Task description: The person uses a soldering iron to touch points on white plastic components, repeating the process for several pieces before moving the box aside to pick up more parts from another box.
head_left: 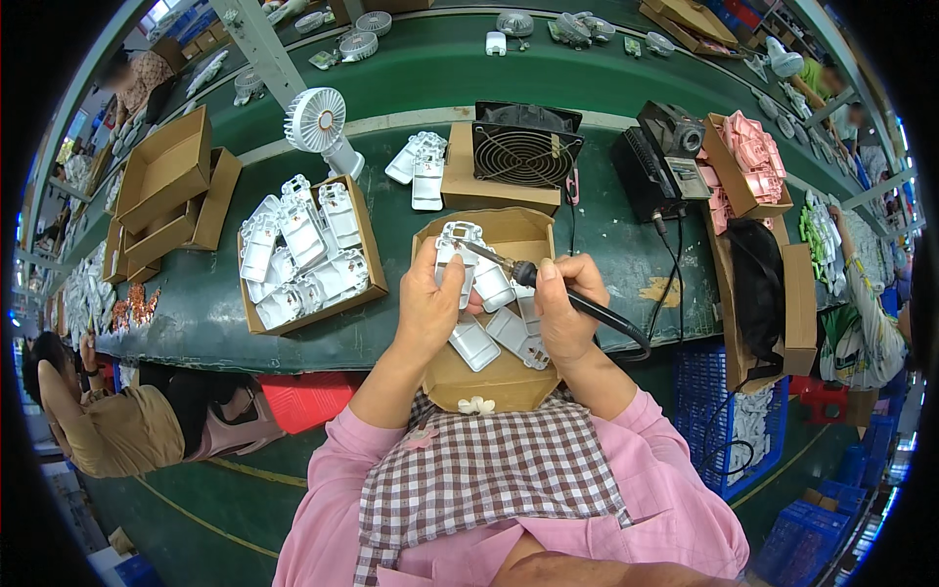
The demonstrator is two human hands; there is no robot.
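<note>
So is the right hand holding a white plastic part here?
No: the right hand grips a black-handled soldering iron, while the left hand holds the white plastic part over the cardboard box.

I sat in a small-appliance assembly factory: a long green desk (196, 323) ran past me, loaded with cardboard boxes of white plastic housings (308, 254), finished white fans (318, 122) far across, other workers (108, 421) seated alongside.
</note>
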